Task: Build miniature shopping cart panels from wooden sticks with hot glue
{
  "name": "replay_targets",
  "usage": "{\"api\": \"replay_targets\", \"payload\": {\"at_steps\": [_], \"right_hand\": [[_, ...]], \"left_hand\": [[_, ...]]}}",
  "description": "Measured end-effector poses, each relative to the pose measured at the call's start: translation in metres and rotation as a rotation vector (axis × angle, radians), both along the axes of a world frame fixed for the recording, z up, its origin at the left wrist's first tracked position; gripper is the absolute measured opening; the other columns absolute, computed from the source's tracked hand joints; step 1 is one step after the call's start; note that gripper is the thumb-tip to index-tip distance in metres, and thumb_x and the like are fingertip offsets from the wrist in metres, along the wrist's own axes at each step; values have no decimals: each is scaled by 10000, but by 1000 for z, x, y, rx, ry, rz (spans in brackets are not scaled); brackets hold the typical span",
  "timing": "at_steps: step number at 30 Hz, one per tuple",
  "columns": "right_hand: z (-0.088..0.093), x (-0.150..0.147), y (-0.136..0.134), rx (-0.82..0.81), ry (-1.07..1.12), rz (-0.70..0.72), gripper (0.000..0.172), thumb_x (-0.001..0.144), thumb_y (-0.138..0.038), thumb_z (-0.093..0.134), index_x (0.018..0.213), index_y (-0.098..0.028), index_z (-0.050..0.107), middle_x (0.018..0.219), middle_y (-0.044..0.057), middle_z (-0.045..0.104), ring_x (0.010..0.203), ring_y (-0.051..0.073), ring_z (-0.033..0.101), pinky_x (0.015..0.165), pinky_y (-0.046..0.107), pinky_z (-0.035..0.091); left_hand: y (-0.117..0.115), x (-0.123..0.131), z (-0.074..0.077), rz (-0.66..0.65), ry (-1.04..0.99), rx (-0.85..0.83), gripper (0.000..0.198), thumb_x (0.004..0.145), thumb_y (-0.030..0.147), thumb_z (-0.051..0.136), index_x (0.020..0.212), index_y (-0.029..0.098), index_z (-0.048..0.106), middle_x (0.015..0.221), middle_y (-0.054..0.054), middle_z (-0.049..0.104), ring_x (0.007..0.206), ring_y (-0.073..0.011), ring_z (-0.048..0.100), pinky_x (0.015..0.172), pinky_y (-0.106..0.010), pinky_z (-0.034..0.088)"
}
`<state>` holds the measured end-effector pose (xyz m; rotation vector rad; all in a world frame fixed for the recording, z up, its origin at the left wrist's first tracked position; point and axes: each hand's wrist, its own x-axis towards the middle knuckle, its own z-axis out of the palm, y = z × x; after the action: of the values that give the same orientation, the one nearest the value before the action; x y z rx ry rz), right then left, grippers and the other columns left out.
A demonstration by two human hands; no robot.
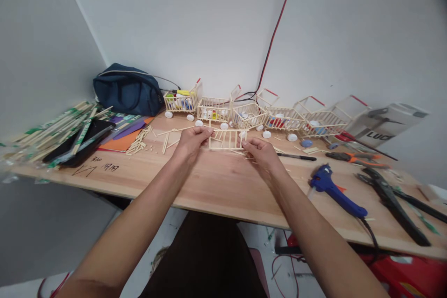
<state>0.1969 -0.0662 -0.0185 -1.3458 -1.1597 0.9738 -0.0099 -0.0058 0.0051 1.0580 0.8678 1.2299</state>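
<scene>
A small frame of thin wooden sticks (226,148), with several upright bars, is held up just above the table by both hands. My left hand (193,142) pinches its left end between thumb and fingers. At the right end, my right hand (260,149) has its fingers closed on the frame's corner. Behind it stand several miniature stick-built shopping carts, among them a cart with yellow and white items (213,111) and a cart at the right (324,123). They have red-topped handles; round wheels show on several. Cut stick pieces (139,141) lie to the left.
A blue glue gun (330,186), orange-handled pliers (352,157) and a black-handled cutter (394,205) lie at the right. Wrapped chopsticks (70,121), coloured sheets (120,142) and a dark blue pouch (127,91) occupy the left. The wooden table's (216,191) front edge is close to my body.
</scene>
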Motion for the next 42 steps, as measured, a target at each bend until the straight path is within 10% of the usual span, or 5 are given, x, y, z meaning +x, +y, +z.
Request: {"api": "replay_targets", "payload": {"at_steps": [26, 42], "right_hand": [[3, -5, -3, -3, 39, 47, 441, 642, -561, 751, 814, -156, 717, 728, 16, 664, 583, 110, 469, 550, 248, 315], [0, -8, 1, 32, 20, 59, 399, 627, -542, 762, 754, -167, 713, 691, 1, 630, 578, 110, 438, 562, 256, 313]], "left_hand": [[-6, 8, -1, -154, 61, 38, 420, 562, 515, 818, 665, 120, 722, 661, -42, 657, 541, -76, 424, 543, -234, 303], [-15, 14, -6, -156, 190, -6, 316, 454, 307, 885, 669, 135, 730, 671, -33, 679, 613, -119, 548, 657, -268, 404]]}}
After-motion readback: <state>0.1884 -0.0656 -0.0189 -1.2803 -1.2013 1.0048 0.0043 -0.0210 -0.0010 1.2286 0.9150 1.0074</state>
